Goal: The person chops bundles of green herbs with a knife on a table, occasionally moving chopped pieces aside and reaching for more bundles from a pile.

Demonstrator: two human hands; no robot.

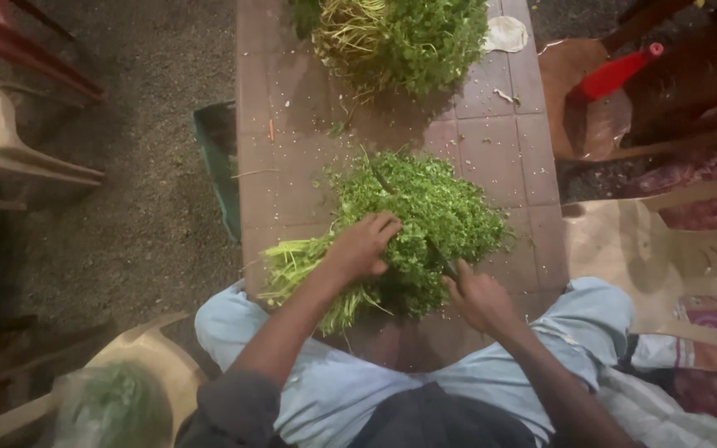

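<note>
A bunch of green leafy herbs [425, 207] lies on a brown plastic table [499, 141] in front of me, pale green stems pointing left. My left hand [363, 246] presses down on the bunch where stems meet leaves. At the bunch's right edge my right hand [479, 297] grips a knife [437, 255], whose dark blade runs up-left into the leaves and is mostly buried. A pile of chopped leaves spreads beyond my left hand.
A second, larger herb bunch [400, 37] lies at the table's far end beside a pale round lid [505, 33]. Plastic chairs stand left [10, 158] and right [674, 249]. A green crate [219, 158] sits on the ground by the table's left side. A bag of greens [109, 406] rests lower left.
</note>
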